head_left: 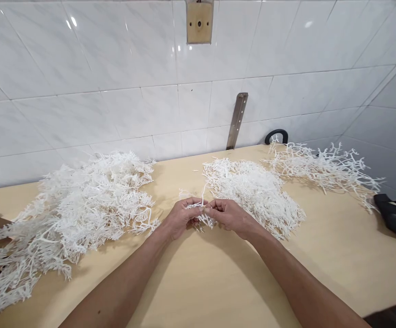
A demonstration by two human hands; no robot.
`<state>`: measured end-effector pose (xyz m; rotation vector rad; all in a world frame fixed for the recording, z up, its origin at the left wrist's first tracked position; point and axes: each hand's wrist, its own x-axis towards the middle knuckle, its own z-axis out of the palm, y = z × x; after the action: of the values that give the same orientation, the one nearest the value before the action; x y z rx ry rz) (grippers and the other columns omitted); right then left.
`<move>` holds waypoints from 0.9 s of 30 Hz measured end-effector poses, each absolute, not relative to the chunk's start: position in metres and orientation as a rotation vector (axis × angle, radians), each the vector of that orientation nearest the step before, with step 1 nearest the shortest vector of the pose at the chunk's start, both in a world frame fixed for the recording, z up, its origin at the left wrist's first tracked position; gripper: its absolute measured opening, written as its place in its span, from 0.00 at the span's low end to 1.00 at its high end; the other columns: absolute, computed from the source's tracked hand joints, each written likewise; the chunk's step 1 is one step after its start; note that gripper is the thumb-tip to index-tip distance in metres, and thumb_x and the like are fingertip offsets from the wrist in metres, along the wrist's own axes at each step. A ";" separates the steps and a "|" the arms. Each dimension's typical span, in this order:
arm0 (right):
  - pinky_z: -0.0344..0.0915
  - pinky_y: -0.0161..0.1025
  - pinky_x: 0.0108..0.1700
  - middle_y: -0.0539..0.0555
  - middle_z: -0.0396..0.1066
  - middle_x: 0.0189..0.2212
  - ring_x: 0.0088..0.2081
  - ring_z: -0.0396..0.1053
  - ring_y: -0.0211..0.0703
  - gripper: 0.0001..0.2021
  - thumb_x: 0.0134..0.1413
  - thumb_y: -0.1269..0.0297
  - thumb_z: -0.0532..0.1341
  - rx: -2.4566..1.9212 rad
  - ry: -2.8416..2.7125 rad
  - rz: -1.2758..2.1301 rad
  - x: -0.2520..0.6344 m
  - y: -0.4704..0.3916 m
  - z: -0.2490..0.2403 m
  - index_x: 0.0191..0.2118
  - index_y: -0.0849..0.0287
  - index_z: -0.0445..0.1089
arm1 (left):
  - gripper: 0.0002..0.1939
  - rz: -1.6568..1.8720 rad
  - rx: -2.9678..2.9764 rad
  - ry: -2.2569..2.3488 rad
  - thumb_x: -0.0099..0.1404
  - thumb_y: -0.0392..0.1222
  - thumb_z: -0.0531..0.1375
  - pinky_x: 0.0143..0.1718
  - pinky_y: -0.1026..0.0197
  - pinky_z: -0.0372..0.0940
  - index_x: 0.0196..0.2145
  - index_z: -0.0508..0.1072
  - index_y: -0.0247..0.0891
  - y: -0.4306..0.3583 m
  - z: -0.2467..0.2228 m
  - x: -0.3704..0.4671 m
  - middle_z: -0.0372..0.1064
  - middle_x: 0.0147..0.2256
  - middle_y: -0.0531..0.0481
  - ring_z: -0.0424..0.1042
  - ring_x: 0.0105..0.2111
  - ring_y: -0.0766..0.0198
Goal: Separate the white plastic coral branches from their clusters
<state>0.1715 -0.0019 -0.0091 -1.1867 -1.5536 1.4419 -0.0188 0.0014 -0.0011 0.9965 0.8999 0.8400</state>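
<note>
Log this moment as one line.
left hand: holds white sprigs | right hand: fingertips at the same sprigs | left: large white pile | right: smaller white pile, farther white branches | back: tiled wall

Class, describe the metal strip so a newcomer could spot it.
Start at the white tiled wall behind the table. Find the square yellowish plate, then look down and right. There a narrow metal strip leans, straight with pale dots, unlike the curved black object nearby.

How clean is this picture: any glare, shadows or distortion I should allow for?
Head view: small glare spots on the wall tiles; soft shadows on the table below the left hand and right hand; tile lines splayed, apparently lens distortion; held sprigs too small and tangled to trace clearly.
</note>
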 end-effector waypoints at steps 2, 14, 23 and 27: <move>0.48 0.31 0.19 0.43 0.58 0.19 0.18 0.52 0.30 0.20 0.50 0.44 0.67 -1.139 -1.500 1.510 0.171 -0.002 -0.009 0.31 0.59 0.71 | 0.25 0.882 0.967 0.926 0.49 0.49 0.73 0.26 0.64 0.62 0.42 0.76 0.36 0.002 -0.002 -0.018 0.71 0.27 0.51 0.68 0.24 0.67; 0.61 0.31 0.22 0.47 0.65 0.20 0.21 0.61 0.33 0.17 0.51 0.48 0.69 -1.011 -1.251 1.549 0.166 -0.002 -0.008 0.32 0.59 0.72 | 0.24 1.096 0.792 0.826 0.54 0.57 0.69 0.29 0.62 0.69 0.40 0.75 0.35 0.001 -0.001 -0.012 0.71 0.31 0.48 0.71 0.29 0.63; 0.63 0.33 0.24 0.48 0.68 0.23 0.24 0.65 0.34 0.15 0.50 0.51 0.70 -0.910 -1.170 1.535 0.165 -0.001 -0.009 0.34 0.58 0.74 | 0.24 1.245 0.694 0.847 0.60 0.62 0.63 0.23 0.62 0.68 0.34 0.71 0.34 -0.008 -0.003 0.000 0.71 0.27 0.49 0.70 0.21 0.65; 0.64 0.33 0.26 0.49 0.69 0.23 0.24 0.67 0.35 0.15 0.49 0.52 0.71 -0.884 -1.117 1.520 0.165 0.001 -0.012 0.34 0.58 0.74 | 0.28 1.254 0.630 1.000 0.58 0.69 0.61 0.17 0.62 0.64 0.29 0.65 0.37 -0.015 -0.005 0.006 0.67 0.22 0.51 0.68 0.17 0.64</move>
<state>0.1650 0.0010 -0.0118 -0.8844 -1.1166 1.5197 0.0062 -0.0150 -0.0048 0.6300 1.0002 1.2542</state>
